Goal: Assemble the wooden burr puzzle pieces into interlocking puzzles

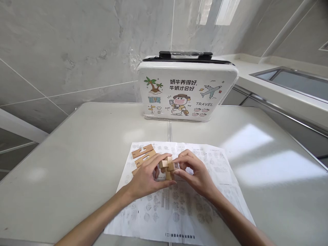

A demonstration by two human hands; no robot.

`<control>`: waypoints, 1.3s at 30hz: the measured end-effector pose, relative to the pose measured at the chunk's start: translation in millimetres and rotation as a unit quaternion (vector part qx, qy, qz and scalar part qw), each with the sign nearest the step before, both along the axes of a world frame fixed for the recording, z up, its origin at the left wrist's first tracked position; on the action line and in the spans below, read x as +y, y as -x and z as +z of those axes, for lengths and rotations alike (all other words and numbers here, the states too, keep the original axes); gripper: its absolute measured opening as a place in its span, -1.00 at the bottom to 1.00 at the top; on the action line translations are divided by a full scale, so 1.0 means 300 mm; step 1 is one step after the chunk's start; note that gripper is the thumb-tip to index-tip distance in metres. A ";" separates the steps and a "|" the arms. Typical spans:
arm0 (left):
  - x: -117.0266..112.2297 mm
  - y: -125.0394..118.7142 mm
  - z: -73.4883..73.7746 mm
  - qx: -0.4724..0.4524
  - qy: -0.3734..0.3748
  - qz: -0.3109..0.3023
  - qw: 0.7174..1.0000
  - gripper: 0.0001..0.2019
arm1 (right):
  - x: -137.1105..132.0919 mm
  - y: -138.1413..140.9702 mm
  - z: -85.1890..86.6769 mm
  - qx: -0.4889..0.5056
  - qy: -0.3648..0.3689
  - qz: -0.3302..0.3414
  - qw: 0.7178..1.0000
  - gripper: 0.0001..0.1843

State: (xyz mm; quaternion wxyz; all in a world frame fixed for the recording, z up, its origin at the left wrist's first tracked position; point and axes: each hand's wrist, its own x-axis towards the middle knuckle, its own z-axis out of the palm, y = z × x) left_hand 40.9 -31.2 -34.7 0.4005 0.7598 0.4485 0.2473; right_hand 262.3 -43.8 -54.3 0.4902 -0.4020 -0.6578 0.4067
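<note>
A part-built wooden block puzzle [167,168] is held just above a printed instruction sheet [176,205] on the table. My left hand [146,176] grips it from the left, thumb under and fingers curled over the top. My right hand [193,172] pinches its right side with thumb and fingertips. Both hands are closed on the same cluster of interlocked pieces. Loose notched wooden pieces [142,154] lie on the sheet's far left corner, just beyond my left hand.
A white case [187,90] with cartoon travel drawings and a black handle stands upright at the table's far edge. The grey table [77,164] has a seam down its middle. A counter with a recessed panel [294,82] runs along the right.
</note>
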 end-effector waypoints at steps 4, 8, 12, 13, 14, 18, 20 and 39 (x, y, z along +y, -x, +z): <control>0.009 0.005 0.002 -0.057 0.018 0.022 0.998 -0.29 | 0.001 -0.003 0.011 0.001 0.096 0.004 0.995 -0.71; 0.014 0.009 0.003 -0.098 0.034 0.022 0.994 -0.28 | 0.006 -0.002 0.006 -0.030 0.119 0.039 0.992 -0.72; 0.009 0.011 0.009 -0.105 0.026 -0.001 0.994 -0.29 | 0.006 -0.004 0.010 -0.014 0.154 0.100 0.983 -0.60; 0.008 0.011 0.012 -0.103 0.021 -0.007 0.994 -0.30 | 0.005 -0.005 0.015 -0.011 0.162 0.116 0.980 -0.58; 0.005 0.011 0.014 -0.101 0.016 -0.014 0.995 -0.30 | 0.005 -0.007 0.019 -0.010 0.168 0.130 0.977 -0.56; -0.002 0.010 0.027 -0.097 -0.005 -0.046 0.994 -0.35 | 0.003 -0.014 0.035 -0.014 0.178 0.149 0.973 -0.48; -0.004 0.009 0.034 -0.096 -0.018 -0.059 0.993 -0.36 | 0.003 -0.017 0.039 -0.018 0.169 0.151 0.974 -0.46; 0.089 0.073 -0.001 0.130 -0.157 0.089 0.975 -0.42 | 0.081 -0.147 0.057 -0.164 0.144 -0.166 0.962 -0.44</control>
